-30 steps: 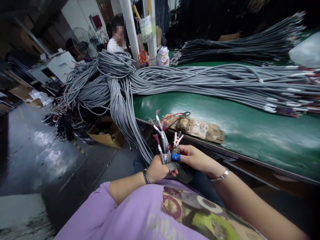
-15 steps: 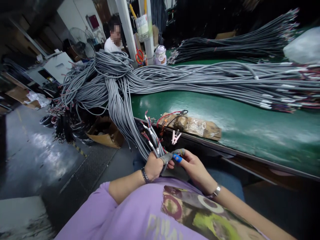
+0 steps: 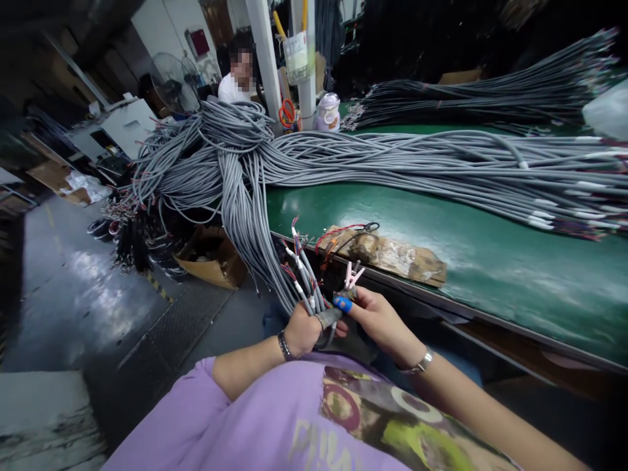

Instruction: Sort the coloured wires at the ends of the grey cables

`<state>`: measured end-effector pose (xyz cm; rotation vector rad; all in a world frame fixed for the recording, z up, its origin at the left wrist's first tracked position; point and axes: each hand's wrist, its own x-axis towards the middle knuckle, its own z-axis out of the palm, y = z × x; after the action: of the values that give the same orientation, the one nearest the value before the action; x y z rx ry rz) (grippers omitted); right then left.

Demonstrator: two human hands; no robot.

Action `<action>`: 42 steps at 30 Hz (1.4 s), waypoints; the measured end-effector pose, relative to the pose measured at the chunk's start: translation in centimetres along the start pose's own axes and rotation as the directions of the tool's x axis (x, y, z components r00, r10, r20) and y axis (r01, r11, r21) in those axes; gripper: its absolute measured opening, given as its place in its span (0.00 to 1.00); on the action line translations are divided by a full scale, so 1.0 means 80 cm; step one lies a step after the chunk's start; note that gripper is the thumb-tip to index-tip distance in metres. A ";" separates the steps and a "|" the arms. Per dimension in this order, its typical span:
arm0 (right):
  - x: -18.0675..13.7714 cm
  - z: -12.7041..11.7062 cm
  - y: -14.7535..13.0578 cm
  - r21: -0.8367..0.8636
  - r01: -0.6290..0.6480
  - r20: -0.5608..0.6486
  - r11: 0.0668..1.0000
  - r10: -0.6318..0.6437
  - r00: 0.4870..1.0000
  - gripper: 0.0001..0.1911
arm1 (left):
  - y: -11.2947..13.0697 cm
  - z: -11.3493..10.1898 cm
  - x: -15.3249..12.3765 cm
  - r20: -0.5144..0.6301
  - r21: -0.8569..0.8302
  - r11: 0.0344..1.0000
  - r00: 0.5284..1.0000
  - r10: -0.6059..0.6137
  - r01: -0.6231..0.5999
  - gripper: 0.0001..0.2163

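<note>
Grey floor (image 3: 63,288) shines beyond the left end of the green desk (image 3: 471,248); grey cables (image 3: 383,157) drape over its near-left corner. Off the near edge, the left hand (image 3: 303,332) clasps splayed cable ends (image 3: 307,278); whether the right hand (image 3: 380,320), just beside, pinches anything, I cannot tell.

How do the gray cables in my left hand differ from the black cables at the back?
The gray cables are few; the black cables are many. Your left hand holds the gray cables slanting upward, while the black cables lie stretched along the green table. Both are grouped in bundles.
</note>
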<state>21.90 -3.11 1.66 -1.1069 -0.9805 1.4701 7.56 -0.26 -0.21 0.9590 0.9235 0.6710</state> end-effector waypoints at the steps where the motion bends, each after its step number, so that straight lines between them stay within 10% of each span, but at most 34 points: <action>1: 0.001 -0.001 0.000 -0.038 0.019 -0.046 0.999 -0.021 0.999 0.21 | -0.001 0.000 0.002 -0.017 -0.034 0.999 1.000 -0.008 0.007 0.22; 11: 0.002 -0.001 0.010 -0.107 0.034 -0.224 0.994 -0.057 0.973 0.21 | 0.008 0.005 0.000 -0.153 -0.159 0.987 0.988 -0.025 0.000 0.24; 31: -0.002 0.008 -0.003 -0.178 0.007 -0.027 0.984 -0.012 1.000 0.18 | 0.004 -0.002 -0.002 0.069 0.073 0.997 0.997 -0.020 0.015 0.20; 42: -0.004 0.021 0.013 0.173 0.002 -0.082 0.985 0.013 0.997 0.17 | 0.001 -0.001 -0.003 -0.049 -0.071 0.997 0.999 -0.001 -0.003 0.24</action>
<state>20.06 -3.69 1.10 -1.0364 -0.7773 1.4721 7.41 -0.39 -0.09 0.8832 0.9360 0.7262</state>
